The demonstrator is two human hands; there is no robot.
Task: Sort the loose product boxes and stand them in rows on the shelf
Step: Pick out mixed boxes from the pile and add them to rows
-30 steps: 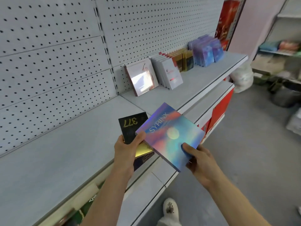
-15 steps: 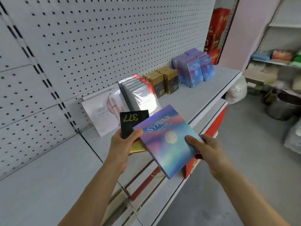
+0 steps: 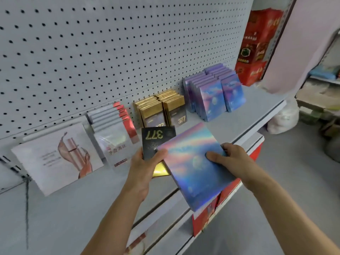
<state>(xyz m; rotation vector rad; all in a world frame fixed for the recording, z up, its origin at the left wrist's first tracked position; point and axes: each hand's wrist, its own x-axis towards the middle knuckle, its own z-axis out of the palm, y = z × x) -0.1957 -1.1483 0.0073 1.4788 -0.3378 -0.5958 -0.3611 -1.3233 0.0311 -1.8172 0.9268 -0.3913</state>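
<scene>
My left hand grips a black and gold box marked 377, its thumb also lying on the corner of a holographic blue-pink box. My right hand holds that holographic box by its right edge, thumb on the face. Both boxes hover over the front of the grey shelf. On the shelf stand rows of gold 377 boxes, holographic boxes, silver-red boxes and a white box with a swirl print leaning on the pegboard.
A perforated grey back panel rises behind the shelf. Red cartons stand at the shelf's far right end. A lower shelf edge with red packs lies below my hands. Grey floor and a white sack are to the right.
The view has moved right along the shelf and closer to the rows. Both hands carry the two boxes nearer to the gold and holographic rows; grips unchanged.
</scene>
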